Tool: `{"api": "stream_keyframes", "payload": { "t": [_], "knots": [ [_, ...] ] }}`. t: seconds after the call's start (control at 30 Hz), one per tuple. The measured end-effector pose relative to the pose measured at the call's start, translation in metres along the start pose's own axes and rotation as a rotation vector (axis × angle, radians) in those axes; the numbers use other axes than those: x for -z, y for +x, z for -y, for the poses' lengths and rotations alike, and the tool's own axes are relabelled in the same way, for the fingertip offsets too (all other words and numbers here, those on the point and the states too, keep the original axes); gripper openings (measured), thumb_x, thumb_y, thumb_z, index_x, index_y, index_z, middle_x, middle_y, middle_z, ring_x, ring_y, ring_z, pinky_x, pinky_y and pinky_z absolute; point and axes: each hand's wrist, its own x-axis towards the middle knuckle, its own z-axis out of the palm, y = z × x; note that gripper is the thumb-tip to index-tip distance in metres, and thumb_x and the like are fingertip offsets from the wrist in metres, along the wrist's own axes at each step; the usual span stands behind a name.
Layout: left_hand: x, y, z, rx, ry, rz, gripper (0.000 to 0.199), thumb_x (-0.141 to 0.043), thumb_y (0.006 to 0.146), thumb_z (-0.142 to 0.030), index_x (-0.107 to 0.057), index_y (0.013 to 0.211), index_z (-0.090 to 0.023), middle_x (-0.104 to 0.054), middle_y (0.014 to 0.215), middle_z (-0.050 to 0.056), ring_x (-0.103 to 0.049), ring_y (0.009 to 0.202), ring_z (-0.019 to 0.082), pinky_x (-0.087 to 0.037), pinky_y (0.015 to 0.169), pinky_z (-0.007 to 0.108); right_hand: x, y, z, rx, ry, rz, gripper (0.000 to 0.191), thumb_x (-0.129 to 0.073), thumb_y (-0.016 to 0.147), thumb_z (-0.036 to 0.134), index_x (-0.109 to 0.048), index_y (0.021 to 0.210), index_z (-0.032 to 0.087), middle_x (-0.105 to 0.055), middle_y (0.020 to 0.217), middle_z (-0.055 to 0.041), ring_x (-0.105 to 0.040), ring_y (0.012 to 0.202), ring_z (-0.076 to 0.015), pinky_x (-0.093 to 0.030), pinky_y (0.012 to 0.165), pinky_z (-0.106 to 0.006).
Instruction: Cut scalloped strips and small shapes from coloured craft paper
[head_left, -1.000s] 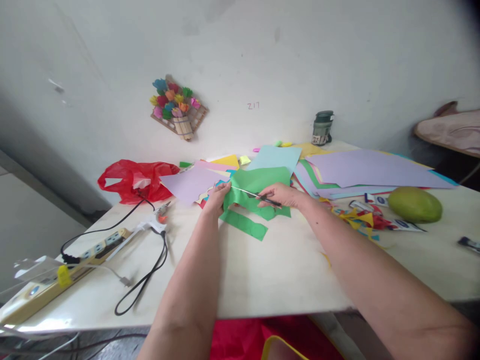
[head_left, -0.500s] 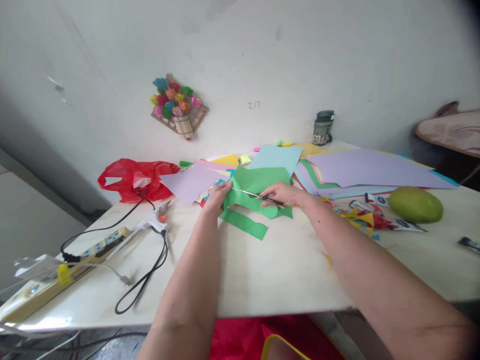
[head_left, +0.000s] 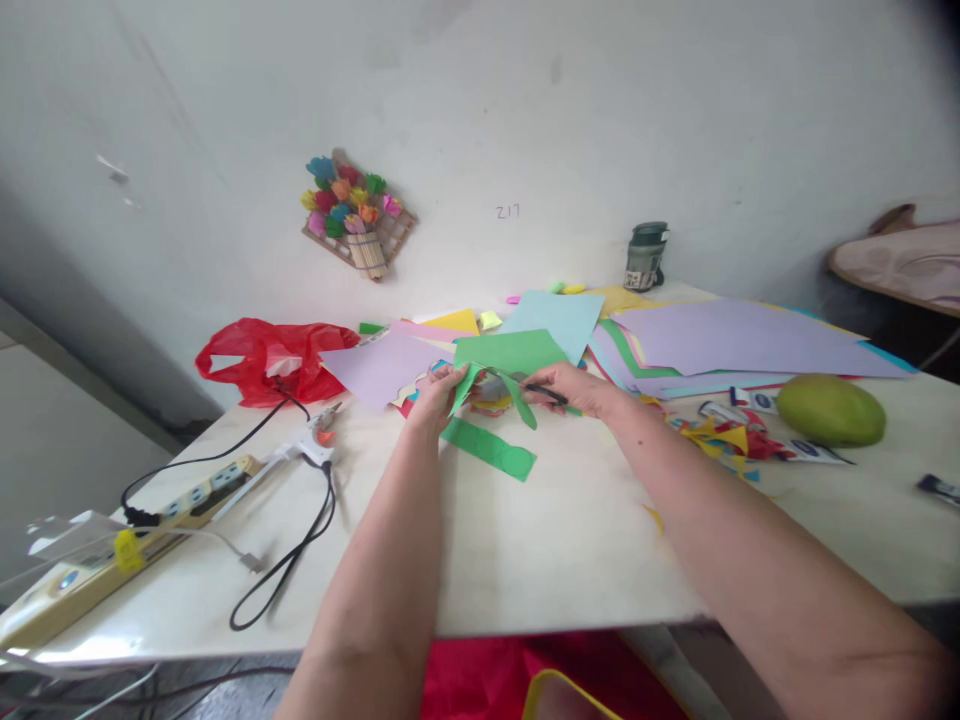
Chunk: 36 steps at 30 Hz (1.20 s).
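My left hand [head_left: 441,395] pinches a piece of green paper [head_left: 466,388] near the middle of the table. To its right, my right hand [head_left: 564,386] is closed around the dark handles of the scissors [head_left: 547,393]. The scissor blades point left, at the green paper, and a narrow green piece [head_left: 519,402] hangs down beside them. Behind both hands lies a larger green sheet [head_left: 510,348]. A cut green strip with a rounded end [head_left: 487,447] rests on the table in front of my left hand.
A red plastic bag [head_left: 277,360], a glue gun [head_left: 316,440] and a power strip [head_left: 127,550] with cables occupy the left. At right are stacked coloured sheets [head_left: 735,335], a green fruit [head_left: 831,410], glue tubes [head_left: 814,452] and scraps. A bottle [head_left: 646,256] stands behind.
The green paper at my left hand has turned and folded up, and a narrow piece now hangs by the blades. The larger green sheet lies farther left. Both hands have barely moved.
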Motion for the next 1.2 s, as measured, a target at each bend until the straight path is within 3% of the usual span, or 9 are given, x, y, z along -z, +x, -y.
{"api": "stream_keyframes", "payload": {
  "t": [0.23, 0.6, 0.83, 1.07, 1.2],
  "knots": [
    [0.0, 0.002, 0.005, -0.004, 0.043, 0.083, 0.027, -0.084, 0.058, -0.032, -0.065, 0.068, -0.016, -0.063, 0.061, 0.002, -0.057, 0.052, 0.013, -0.048, 0.056, 0.027, -0.005, -0.003, 0.005, 0.01, -0.058, 0.001, 0.046, -0.078, 0.06, 0.048, -0.073, 0.085, 0.011, -0.05, 0.048, 0.0052, -0.036, 0.039, -0.0047, -0.026, 0.04, -0.022],
    [-0.005, 0.007, 0.009, -0.069, 0.001, 0.095, 0.033, -0.087, 0.05, -0.032, -0.066, 0.066, -0.013, -0.066, 0.061, 0.003, -0.059, 0.052, 0.014, -0.048, 0.057, 0.027, -0.016, -0.007, 0.011, 0.012, 0.038, -0.017, 0.03, -0.071, 0.068, 0.04, -0.058, 0.058, 0.015, -0.049, 0.047, 0.0029, -0.04, 0.042, -0.0064, -0.03, 0.039, -0.021],
    [-0.006, 0.008, 0.012, -0.076, -0.041, 0.084, 0.034, -0.088, 0.046, -0.029, -0.067, 0.069, -0.013, -0.067, 0.065, 0.003, -0.061, 0.056, 0.014, -0.05, 0.061, 0.028, -0.023, -0.001, 0.004, 0.027, 0.068, -0.071, 0.029, -0.07, 0.071, 0.038, -0.054, 0.06, 0.016, -0.049, 0.048, 0.0032, -0.04, 0.042, -0.0064, -0.031, 0.038, -0.02],
    [-0.008, 0.008, 0.013, -0.088, -0.056, 0.067, 0.03, -0.086, 0.051, -0.027, -0.065, 0.067, -0.013, -0.063, 0.059, 0.001, -0.057, 0.05, 0.013, -0.045, 0.053, 0.027, -0.029, 0.002, 0.004, 0.019, 0.101, -0.116, 0.033, -0.077, 0.064, 0.044, -0.059, 0.065, 0.016, -0.05, 0.047, 0.0046, -0.039, 0.04, -0.0064, -0.029, 0.036, -0.021],
    [-0.008, 0.009, 0.013, -0.112, -0.118, 0.047, 0.032, -0.087, 0.047, -0.024, -0.067, 0.07, -0.013, -0.066, 0.064, 0.002, -0.061, 0.057, 0.014, -0.048, 0.059, 0.027, -0.036, 0.001, 0.008, 0.021, 0.127, -0.163, 0.031, -0.077, 0.062, 0.041, -0.058, 0.064, 0.016, -0.048, 0.047, 0.0056, -0.039, 0.04, -0.0062, -0.027, 0.036, -0.021]
  ]
}}
